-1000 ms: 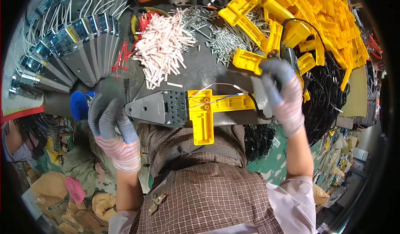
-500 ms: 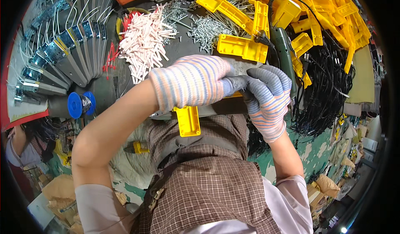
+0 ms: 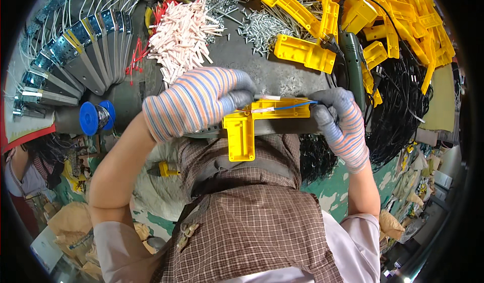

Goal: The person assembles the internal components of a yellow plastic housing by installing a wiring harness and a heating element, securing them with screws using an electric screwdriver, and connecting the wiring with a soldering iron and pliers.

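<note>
A: Starting closest to the body, what is sitting at the bench edge?

B: A bright yellow T-shaped moulded plastic housing (image 3: 257, 119) is lying flat on the near edge of the dark grey worktop (image 3: 282, 76), its stem hanging toward the checked brown apron (image 3: 252, 222). I judge it is being kept there so both hands can work on it close in.

A: And the hands?

B: The left hand in a striped knit glove (image 3: 194, 101) is pressing down over the housing's left end, its grey-coated fingertips (image 3: 241, 97) pinching at small pale sleeves beside the channel. The right hand in a matching glove (image 3: 343, 124) is gripping the right end, fingers curled shut around it, seemingly steadying it while a thin blue wire (image 3: 295, 105) is running along the top.

A: Which way is it pointing?

B: The long bar is running left to right across the view; the stem is pointing back at the person.

A: Farther out?

B: A heap of pale pink plastic tubes (image 3: 179, 38), loose silver screws (image 3: 262, 23), and a big pile of identical yellow housings (image 3: 383, 16) are waiting within reach.
</note>
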Demonstrator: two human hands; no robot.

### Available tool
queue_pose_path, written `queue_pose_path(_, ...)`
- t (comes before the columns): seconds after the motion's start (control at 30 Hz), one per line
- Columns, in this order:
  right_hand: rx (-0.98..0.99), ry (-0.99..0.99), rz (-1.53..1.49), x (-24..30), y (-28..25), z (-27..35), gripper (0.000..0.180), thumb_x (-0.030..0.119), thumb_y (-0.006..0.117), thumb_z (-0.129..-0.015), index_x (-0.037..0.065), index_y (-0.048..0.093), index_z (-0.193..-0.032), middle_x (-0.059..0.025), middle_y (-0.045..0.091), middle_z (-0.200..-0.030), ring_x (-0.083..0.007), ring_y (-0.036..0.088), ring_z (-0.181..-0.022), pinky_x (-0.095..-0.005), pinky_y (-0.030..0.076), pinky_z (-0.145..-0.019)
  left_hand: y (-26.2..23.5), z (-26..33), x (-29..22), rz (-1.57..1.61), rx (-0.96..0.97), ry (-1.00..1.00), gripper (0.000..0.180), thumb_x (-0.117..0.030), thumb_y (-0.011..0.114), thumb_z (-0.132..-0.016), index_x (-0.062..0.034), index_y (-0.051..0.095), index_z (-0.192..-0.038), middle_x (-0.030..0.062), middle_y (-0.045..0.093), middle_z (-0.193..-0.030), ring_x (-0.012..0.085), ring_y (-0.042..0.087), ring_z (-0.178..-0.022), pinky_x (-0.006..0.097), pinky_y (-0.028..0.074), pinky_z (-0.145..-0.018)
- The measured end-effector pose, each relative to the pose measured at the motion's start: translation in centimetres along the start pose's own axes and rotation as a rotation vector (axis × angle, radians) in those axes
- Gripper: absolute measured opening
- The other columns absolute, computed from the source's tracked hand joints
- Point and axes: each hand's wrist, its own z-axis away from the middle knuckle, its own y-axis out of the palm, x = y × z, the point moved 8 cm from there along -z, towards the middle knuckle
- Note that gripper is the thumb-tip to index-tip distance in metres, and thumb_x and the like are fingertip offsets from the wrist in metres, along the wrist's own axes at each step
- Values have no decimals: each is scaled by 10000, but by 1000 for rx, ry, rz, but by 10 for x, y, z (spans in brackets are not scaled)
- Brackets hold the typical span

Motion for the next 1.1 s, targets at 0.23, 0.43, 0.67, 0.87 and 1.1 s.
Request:
queue_pose_path(0.23,428,526,-417,9,48,-17,244,224,623,-894,-11,627,-959,-108,616,-770,-184,596,-729,-319,482,-688,5,16,-7,-150,-377,154,152,-157,597,-870,-45,645,-961,156,653,-885,337,630,-842,412,495,-743)
queue_pose_path(0.43,294,539,-343,-1,49,-5,181,152,626,-890,-20,620,-946,-88,616,-768,-115,566,-722,-290,473,-668,6,28,-11,-249,-556,199,141,-146,668,-806,-52,649,-910,120,636,-850,313,600,-821,401,475,-742)
queue_pose_path(0.67,205,520,-429,6,55,-4,139,101,629,-878,-13,622,-957,-73,611,-781,-115,566,-709,-277,474,-656,10,31,-5,-254,-629,272,142,-111,683,-796,-51,643,-918,111,629,-855,317,588,-824,405,477,-745)
queue_pose_path(0.87,203,453,-316,12,60,-14,156,112,643,-878,-17,649,-964,-95,632,-749,-107,571,-675,-281,481,-638,7,35,-3,-144,-711,277,196,-97,678,-802,-56,631,-988,115,635,-877,320,595,-828,394,486,-747)
queue_pose_path(1.1,-29,245,-237,23,40,-14,188,121,655,-862,2,647,-1007,-133,648,-870,-197,635,-757,-301,495,-675,-1,15,-10,-363,-405,240,208,-180,632,-835,-60,621,-1005,132,637,-897,344,607,-843,425,494,-737)
